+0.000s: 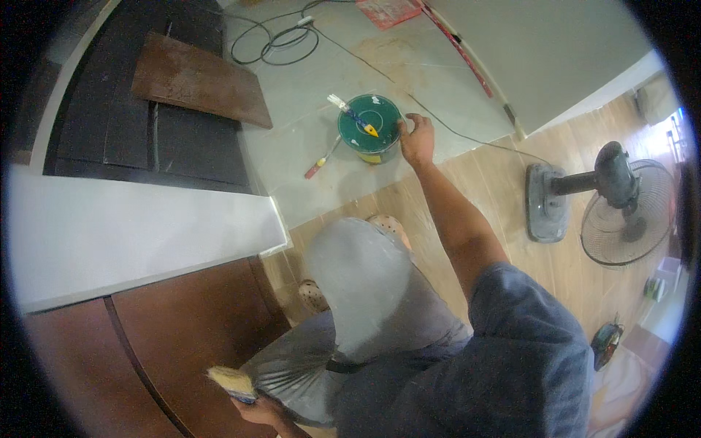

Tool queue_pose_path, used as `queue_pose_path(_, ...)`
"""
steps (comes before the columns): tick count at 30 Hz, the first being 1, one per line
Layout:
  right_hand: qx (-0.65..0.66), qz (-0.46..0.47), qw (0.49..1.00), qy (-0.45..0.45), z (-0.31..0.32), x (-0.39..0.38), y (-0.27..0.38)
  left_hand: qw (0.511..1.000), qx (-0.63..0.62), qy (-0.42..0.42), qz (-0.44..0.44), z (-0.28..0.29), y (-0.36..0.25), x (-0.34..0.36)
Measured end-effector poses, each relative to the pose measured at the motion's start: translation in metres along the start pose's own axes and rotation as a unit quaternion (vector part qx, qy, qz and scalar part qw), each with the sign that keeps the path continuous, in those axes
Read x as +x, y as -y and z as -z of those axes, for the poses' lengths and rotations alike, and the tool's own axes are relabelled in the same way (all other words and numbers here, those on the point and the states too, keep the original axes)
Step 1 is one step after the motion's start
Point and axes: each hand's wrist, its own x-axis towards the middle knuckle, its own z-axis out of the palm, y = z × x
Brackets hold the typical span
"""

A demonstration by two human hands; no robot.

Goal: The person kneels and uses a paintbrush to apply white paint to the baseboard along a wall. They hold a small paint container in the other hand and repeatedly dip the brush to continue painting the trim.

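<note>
A green bucket with a ringed, paint-specked lid (374, 109) stands on the pale tiles ahead of me. Across that lid lies a paintbrush (355, 115) with white-coated bristles and a dark blue and yellow handle. My right hand (417, 140) reaches out to the bucket's right rim, its fingers and thumb closed on the edge. Down at the lower left, beside my bent knee, my left hand (261, 413) is closed round a wide brush (234, 381) with pale bristles pointing up and left. The lower part of this hand is cut off by the frame.
A second paintbrush (319, 162), red and yellow handled, rests on the floor against the bucket. A brown board (197, 80) lies at the far left. Coiled cable (274, 44) is behind. A standing fan (628, 204) is right, brown panels (197, 321) left, and a white wall end (146, 233) between.
</note>
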Motion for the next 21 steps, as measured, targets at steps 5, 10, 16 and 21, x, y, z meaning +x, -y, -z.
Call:
queue_pose_path(5, -0.072, 0.178, 0.976, 0.105, 0.013, -0.018, 0.070, 0.998, -0.036, -0.007, 0.043, 0.001, -0.037, 0.002)
queue_pose_path(10, -0.081, 0.171, 0.973, 0.129, -0.008, -0.005, 0.084, 0.992, -0.091, 0.085, -0.014, 0.010, -0.052, 0.009)
queue_pose_path(16, -0.084, 0.237, 0.957, 0.143, -0.005, -0.027, 0.101, 0.980, -0.183, 0.012, -0.079, 0.008, -0.060, 0.010)
queue_pose_path(21, -0.097, 0.246, 0.953, 0.147, -0.005, -0.035, 0.080, 0.990, -0.128, 0.063, -0.021, 0.011, -0.054, 0.007)
